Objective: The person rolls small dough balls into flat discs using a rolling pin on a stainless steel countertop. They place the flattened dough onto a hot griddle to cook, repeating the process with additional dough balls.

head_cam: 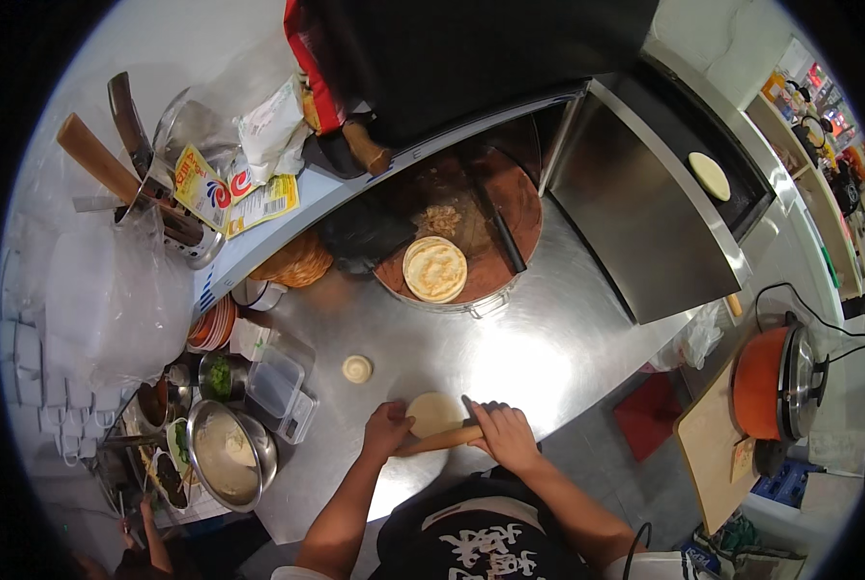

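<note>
On the steel counter in front of me lies a thin, pale round of dough [434,413]. My left hand [387,433] pinches its left edge with thumb and fingers. A wooden rolling pin [436,441] crosses the near part of the round, and my right hand [505,435] is closed over its right end. A small dark object sticks out past my right fingertips, too little of it showing to name. Farther up and left sits a small coiled piece of dough [357,369], apart from both hands.
A round board [490,283] bears stacked flatbreads [435,270] and a dark rod. Steel bowls [226,457] and plastic containers [277,380] crowd the left, near another person's arm [155,536]. At right, a dough piece [709,176] lies on a black griddle [664,116]; an orange pot [766,384] stands below.
</note>
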